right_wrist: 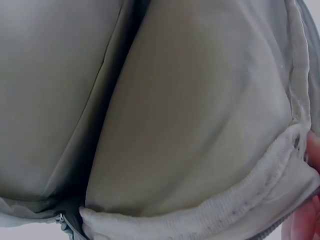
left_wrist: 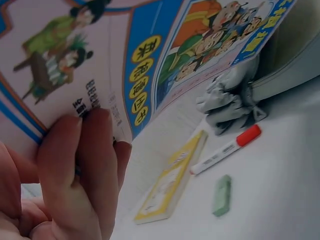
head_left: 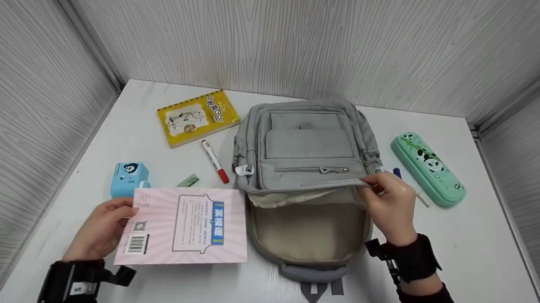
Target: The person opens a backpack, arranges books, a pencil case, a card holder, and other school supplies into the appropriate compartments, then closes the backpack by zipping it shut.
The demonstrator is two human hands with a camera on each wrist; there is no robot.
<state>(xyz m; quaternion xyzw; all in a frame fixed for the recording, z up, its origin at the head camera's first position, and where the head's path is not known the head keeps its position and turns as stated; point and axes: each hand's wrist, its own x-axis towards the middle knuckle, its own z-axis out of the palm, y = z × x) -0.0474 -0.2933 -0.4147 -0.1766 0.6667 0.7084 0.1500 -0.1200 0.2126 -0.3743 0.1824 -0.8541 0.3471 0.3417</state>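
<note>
My left hand (head_left: 102, 229) grips a pink book (head_left: 159, 229) by its left edge, thumb on top. In the head view the book's back cover, with a barcode, faces up. The left wrist view shows its other cover (left_wrist: 170, 65), printed with cartoon figures, and the curled fingers (left_wrist: 97, 160) against it. A grey backpack (head_left: 309, 146) lies unzipped to the right of the book. My right hand (head_left: 393, 206) pinches the edge of its front panel and holds it lifted. In the right wrist view the beige lining (right_wrist: 190, 110) shows, with fingertips (right_wrist: 302, 222) at the panel's edge.
A yellow book (head_left: 198, 117), a red-capped marker (head_left: 215, 161), a green eraser (head_left: 188, 181) and a small blue panda box (head_left: 129, 178) lie left of the backpack. To its right is a green panda pencil case (head_left: 428, 169), near a partly hidden blue-ended item (head_left: 397, 172).
</note>
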